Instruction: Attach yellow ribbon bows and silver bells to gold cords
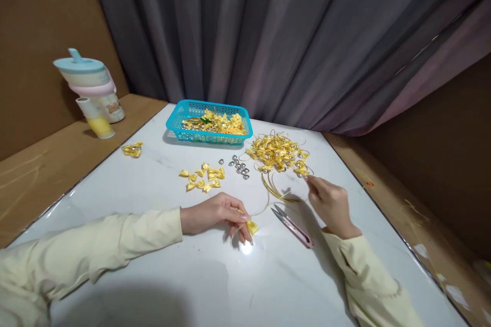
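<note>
My left hand (218, 214) rests on the white table (153, 265), fingers pinched on a small yellow ribbon bow (252, 227) with a gold thread running from it. My right hand (330, 204) reaches toward a pile of finished yellow bows on gold cords (278, 152), fingertips pinched at the pile's near edge on a gold cord. Thread snips (292, 226) with pink handles lie between the hands. A bundle of gold cords (275, 189) lies just beyond the snips.
A teal basket (180, 115) of yellow bows stands at the back. Several loose bows (202, 178) and silver beads (238, 165) lie mid-table. Another bow (132, 149) sits near the left edge. A lidded cup (92, 89) stands on the brown surface at left. Grey curtain behind.
</note>
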Tool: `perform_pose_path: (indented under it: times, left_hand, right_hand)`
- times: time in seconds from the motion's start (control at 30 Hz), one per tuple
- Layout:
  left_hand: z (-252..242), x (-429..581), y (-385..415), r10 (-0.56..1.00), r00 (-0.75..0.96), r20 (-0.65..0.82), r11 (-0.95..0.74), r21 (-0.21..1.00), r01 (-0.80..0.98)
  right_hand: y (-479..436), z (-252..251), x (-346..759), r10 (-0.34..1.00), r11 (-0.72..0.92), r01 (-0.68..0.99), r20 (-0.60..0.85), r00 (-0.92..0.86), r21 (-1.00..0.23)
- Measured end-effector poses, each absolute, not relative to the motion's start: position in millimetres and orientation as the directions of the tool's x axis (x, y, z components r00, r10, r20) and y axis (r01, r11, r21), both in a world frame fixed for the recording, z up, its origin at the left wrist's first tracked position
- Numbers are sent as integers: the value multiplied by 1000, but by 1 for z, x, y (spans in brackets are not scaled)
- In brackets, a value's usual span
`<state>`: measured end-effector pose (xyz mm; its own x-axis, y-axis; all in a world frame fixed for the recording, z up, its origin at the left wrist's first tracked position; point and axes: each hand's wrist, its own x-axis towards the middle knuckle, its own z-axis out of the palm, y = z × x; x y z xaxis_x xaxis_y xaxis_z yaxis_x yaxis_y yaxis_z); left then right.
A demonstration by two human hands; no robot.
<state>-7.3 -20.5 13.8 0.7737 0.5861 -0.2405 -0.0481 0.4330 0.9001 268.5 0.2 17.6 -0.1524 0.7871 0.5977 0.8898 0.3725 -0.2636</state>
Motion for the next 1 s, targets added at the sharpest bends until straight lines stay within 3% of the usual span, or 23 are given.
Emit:
perform_pose_path:
  times: [0.13,0.23,0.47,0.73,0.8,0.87,0.93,1.0]
  left_hand:
    - [13,-7,-21,600,760,-251,458,886,-69]
    - [12,-7,-21,617,744,-258,474,876,-89]
    - [11,-8,-18,592,756,-281,499,864,-70]
    - [6,-6,-15,570,783,-248,446,894,-41]
    - [4,-6,-20,675,708,-205,272,962,19]
    - [2,-6,-28,789,614,-40,-84,981,173]
    - [-1,-8,-35,730,644,228,-502,819,278]
    - [-4,-10,-39,519,736,435,-811,522,264]
  right_hand:
    - [12,24,297,816,217,892,575,58,-398]
    - [13,25,297,863,155,828,482,152,-538]
    - [13,26,271,984,5,417,79,161,-909]
    - [42,54,247,996,-57,-28,-59,64,-998]
    - [50,63,234,997,-71,-78,-73,15,-994]
    - [58,71,219,996,-75,-44,-72,-56,-996]
    - [64,76,203,986,-84,27,-87,-143,-996]
    - [69,77,187,966,-105,90,-123,-227,-990]
